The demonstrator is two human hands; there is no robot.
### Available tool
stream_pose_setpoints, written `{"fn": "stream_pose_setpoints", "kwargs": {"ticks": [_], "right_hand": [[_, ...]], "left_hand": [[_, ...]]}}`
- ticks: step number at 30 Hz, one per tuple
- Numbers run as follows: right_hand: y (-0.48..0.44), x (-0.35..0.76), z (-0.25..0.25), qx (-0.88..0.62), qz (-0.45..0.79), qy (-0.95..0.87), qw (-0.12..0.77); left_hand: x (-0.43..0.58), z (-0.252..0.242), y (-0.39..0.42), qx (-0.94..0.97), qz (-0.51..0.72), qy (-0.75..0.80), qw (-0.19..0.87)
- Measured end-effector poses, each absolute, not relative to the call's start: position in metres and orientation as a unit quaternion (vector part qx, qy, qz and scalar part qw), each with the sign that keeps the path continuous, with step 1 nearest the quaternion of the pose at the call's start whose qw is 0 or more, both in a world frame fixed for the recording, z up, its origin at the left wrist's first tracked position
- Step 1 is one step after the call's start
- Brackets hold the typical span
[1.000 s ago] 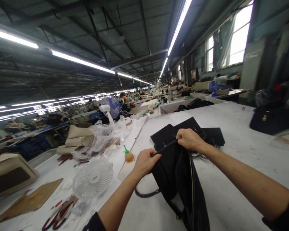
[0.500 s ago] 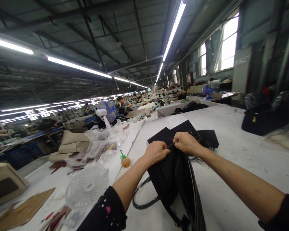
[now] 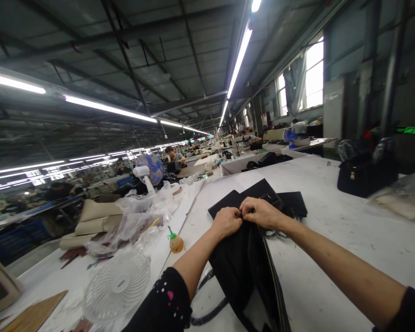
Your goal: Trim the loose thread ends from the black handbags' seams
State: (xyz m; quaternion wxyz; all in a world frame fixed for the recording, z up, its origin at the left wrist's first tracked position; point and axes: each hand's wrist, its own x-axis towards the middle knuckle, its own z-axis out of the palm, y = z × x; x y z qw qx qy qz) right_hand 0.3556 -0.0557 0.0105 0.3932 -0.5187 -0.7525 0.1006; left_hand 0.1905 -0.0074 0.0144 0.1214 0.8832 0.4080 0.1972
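A black bag (image 3: 232,258) stands on the white table in front of me, its zipped opening running toward my body. My left hand (image 3: 228,220) is closed on the bag's far edge, fingertips pinching the black material. Close beside it, my right hand (image 3: 261,212) pinches the same edge, thumb and forefinger meeting the left fingertips. What small part lies between the fingertips is hidden. One plastic-wrapped handle (image 3: 210,316) loops out at the bag's left. Behind my hands lie flat black pieces (image 3: 292,203) on the table.
Left of the bag stands a small bottle of amber liquid with a green spout (image 3: 175,242). Nearby are a white fan (image 3: 117,286), crumpled clear plastic (image 3: 131,221) and beige pieces (image 3: 97,216). Another black bag (image 3: 366,175) sits at the right. Co-workers are farther back.
My hands have drawn closer together on the bag's edge, the right one shifting toward the left. The whole view has swung slightly.
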Motion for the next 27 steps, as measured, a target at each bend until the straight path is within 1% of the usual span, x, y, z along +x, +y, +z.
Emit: {"fn": "stream_pose_setpoints", "kwargs": {"ticks": [2,3,5,8,12,19,27], "right_hand": [[-0.059,0.366,0.009,-0.496,0.114,-0.723,0.468],[-0.061,0.372,0.008,-0.510,0.117,-0.692,0.497],[-0.066,0.384,0.004,-0.562,0.136,-0.625,0.525],[-0.075,0.396,-0.006,-0.605,0.181,-0.577,0.519],[-0.086,0.390,-0.013,-0.595,0.198,-0.596,0.503],[-0.094,0.376,-0.005,-0.589,0.183,-0.619,0.487],[-0.093,0.386,-0.021,-0.606,0.189,-0.600,0.487]], "left_hand": [[0.190,0.013,-0.007,0.877,0.208,0.415,0.123],[0.190,0.012,-0.008,0.873,0.211,0.420,0.129],[0.191,0.011,-0.008,0.869,0.212,0.423,0.142],[0.193,0.010,-0.005,0.869,0.214,0.419,0.152],[0.201,0.011,0.000,0.878,0.213,0.399,0.153],[0.209,0.010,0.001,0.900,0.194,0.382,0.081],[0.215,0.011,-0.002,0.901,0.160,0.404,0.006]]}}
